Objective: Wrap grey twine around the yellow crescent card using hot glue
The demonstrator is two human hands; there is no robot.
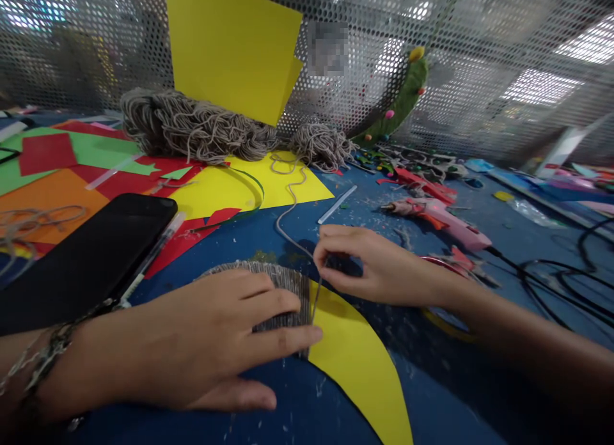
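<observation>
A curved yellow paper shape (357, 355), like a crescent, lies on the blue table. Its left part is covered by side-by-side rows of grey yarn (288, 279). My left hand (230, 336) rests flat over the covered part, fingers stretched out, with the index fingertip at the edge of the rows. My right hand (357, 263) is raised just above the shape and pinches a grey yarn strand (288, 218) between thumb and fingers. One length runs down from the pinch to the paper near my left index fingertip. The other end trails back toward a small yarn heap (321, 144).
A large yarn skein (192, 125) and an upright yellow sheet (233, 48) stand by the mesh partition (480, 80). At left lie a black phone (110, 247) and coloured paper. A pink glue gun (441, 218) with a black cord lies at right, and a glue stick (336, 205) nearby.
</observation>
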